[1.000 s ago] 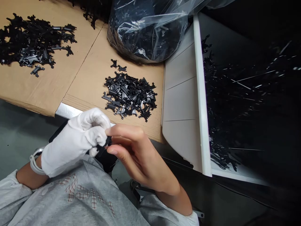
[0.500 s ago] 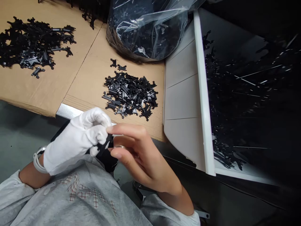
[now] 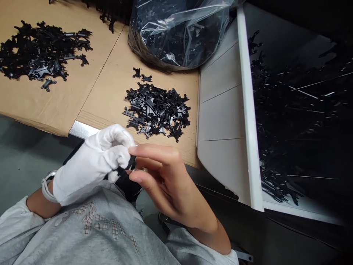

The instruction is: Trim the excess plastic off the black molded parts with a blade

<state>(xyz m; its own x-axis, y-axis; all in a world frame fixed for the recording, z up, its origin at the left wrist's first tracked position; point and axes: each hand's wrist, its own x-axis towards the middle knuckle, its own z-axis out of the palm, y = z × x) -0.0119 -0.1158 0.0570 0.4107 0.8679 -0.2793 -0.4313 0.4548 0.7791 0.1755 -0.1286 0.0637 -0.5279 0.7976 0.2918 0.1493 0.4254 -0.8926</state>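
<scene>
Below the cardboard-covered table edge (image 3: 82,129), cotton-gloved left hand (image 3: 91,165) and bare right hand (image 3: 168,184) pinch one small black plastic part (image 3: 128,166).

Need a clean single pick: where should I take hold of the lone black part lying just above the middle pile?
Take the lone part from above, pinching across its narrow middle. It lies flat on the cardboard, apart from the pile, with its flared ends sticking out sideways.

white glove (image 3: 91,165), black plastic parts (image 3: 157,110), brown cardboard (image 3: 107,92)
</scene>
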